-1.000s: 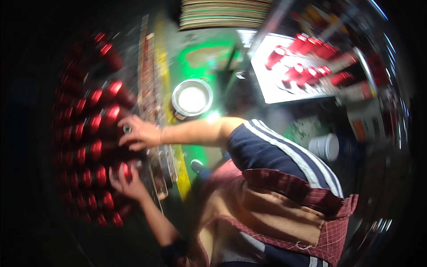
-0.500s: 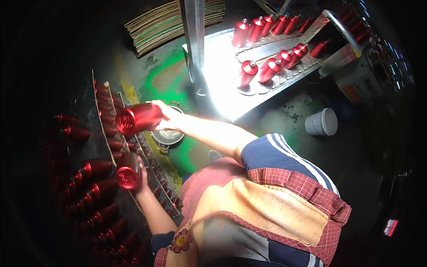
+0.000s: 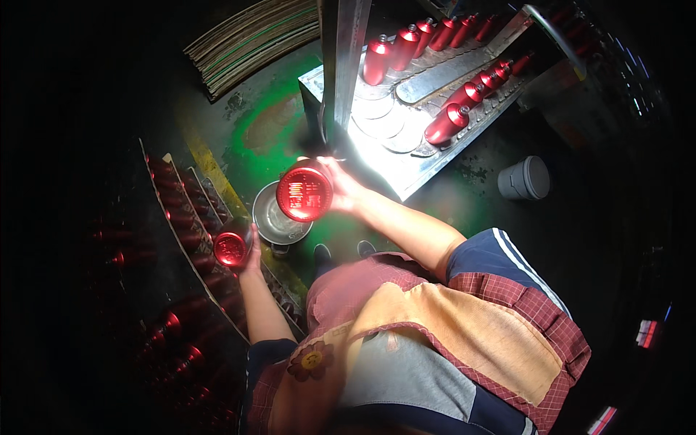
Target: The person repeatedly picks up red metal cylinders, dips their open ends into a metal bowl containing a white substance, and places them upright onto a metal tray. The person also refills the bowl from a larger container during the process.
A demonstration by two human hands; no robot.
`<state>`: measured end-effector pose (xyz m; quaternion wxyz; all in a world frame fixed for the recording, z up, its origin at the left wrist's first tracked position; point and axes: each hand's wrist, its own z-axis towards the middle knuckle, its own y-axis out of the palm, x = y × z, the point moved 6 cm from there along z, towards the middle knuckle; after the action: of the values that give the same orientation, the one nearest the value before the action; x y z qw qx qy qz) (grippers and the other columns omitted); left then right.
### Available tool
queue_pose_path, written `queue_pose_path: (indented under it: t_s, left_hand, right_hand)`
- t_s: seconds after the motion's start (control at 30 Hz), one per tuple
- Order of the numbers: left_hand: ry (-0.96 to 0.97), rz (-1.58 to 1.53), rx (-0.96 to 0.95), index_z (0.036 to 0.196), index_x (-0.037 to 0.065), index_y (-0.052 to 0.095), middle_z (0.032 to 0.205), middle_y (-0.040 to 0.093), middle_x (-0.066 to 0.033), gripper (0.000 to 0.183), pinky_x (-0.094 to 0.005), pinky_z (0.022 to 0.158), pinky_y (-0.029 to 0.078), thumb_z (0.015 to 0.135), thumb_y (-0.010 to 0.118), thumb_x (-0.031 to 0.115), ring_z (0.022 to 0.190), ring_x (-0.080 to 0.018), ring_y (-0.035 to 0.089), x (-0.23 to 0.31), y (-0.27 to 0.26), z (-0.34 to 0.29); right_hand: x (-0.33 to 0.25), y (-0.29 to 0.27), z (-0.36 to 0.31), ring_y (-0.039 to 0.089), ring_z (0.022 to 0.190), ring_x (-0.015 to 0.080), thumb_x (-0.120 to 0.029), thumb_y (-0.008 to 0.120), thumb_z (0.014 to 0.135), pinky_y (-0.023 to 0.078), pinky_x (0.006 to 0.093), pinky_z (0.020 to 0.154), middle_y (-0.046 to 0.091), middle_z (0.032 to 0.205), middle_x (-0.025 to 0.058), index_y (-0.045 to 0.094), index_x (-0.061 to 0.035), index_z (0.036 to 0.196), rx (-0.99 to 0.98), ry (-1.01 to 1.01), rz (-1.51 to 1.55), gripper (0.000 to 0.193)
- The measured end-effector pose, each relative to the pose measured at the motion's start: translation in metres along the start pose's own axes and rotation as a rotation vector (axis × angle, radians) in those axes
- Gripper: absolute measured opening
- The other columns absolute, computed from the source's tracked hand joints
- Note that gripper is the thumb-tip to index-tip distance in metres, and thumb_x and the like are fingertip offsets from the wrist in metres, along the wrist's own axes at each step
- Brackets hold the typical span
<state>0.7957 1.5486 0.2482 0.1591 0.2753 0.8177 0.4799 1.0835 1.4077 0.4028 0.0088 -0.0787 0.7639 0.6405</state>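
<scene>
My right hand (image 3: 344, 190) grips a red metal can (image 3: 304, 191) by its side, its round bottom turned toward the camera, just in front of the lit metal conveyor table (image 3: 406, 170). My left hand (image 3: 250, 254) holds a second red can (image 3: 232, 248) lower down, over the edge of a dark rack of red cans (image 3: 181, 210) on my left. Several more red cans (image 3: 446, 123) stand and lie on the conveyor's round plates.
A round metal bowl (image 3: 279, 217) stands on the green-stained floor between my hands. A grey bucket (image 3: 525, 177) stands at the right. A stack of flat boards (image 3: 254, 40) lies at the top left. An upright metal post (image 3: 341, 65) rises by the conveyor.
Both hands have lifted cans out of the rack. My right hand has carried its can rightward toward the conveyor table, and my view has swung that way.
</scene>
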Motion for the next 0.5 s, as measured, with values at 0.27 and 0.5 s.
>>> queue_pose_path:
  t_s: [0.27, 0.5]
  left_hand:
    - [0.239, 1.225, -0.489, 0.137, 0.0, 0.056, 0.128, 0.062, -0.009, 0.056, -0.0328, 0.103, 0.046, 0.084, 0.072, 0.007, 0.114, -0.0189, 0.06, -0.164, 0.172, -0.026]
    - [0.909, 1.893, -1.07, 0.115, 0.014, 0.073, 0.127, 0.057, -0.0145, 0.048, -0.0406, 0.099, 0.048, 0.069, 0.085, 0.014, 0.115, -0.0326, 0.058, -0.414, 0.23, 0.001]
  right_hand:
    - [-0.195, -0.016, -0.246, 0.061, 0.112, 0.0226, -0.023, 0.073, 0.086, 0.05, 0.0385, 0.099, 0.061, 0.121, 0.0073, 0.059, -0.0128, 0.132, 0.729, -0.956, -1.056, 0.049]
    - [-0.262, -0.041, -0.224, 0.044, 0.128, 0.0376, -0.021, 0.081, 0.071, 0.042, 0.0455, 0.107, 0.046, 0.138, 0.0141, 0.074, -0.0268, 0.113, 1.09, -1.24, -2.035, 0.043]
